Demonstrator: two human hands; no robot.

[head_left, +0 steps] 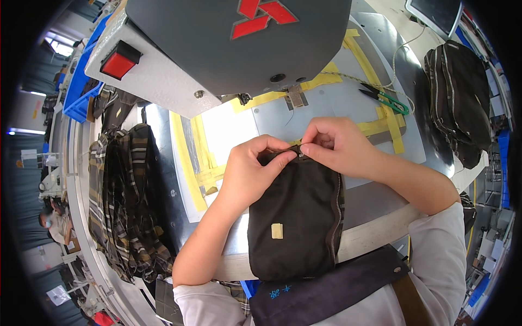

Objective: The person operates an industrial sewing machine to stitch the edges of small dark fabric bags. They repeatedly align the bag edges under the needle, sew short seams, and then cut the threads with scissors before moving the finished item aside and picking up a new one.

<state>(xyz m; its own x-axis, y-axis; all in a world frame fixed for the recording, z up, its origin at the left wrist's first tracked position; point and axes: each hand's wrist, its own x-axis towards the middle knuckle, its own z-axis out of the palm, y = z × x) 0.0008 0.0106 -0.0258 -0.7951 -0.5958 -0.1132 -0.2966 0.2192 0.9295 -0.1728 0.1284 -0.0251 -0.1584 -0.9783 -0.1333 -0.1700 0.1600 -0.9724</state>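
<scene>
A black zippered fabric pouch (pixel 296 217) hangs over the near edge of the worktable, with a zipper down its right side and a small pale yellow patch on its front. At its top edge my left hand (pixel 253 165) pinches the cloth between thumb and fingertips. Close beside it my right hand (pixel 340 146) also pinches the top edge, thumb against forefinger. A small dark tab or fold with a light spot shows between the fingertips; its kind is too small to make out. Just beyond my hands is the sewing machine's needle area (pixel 295 98), with a loose thread below it.
The grey sewing machine head (pixel 239 49) looms over the far side, with a red switch (pixel 119 61) at left. Green-handled thread snips (pixel 391 103) lie right. Plaid fabric pieces (pixel 128 201) are piled left, black zippered pouches (pixel 459 98) right. Yellow tape (pixel 187 163) edges the work plate.
</scene>
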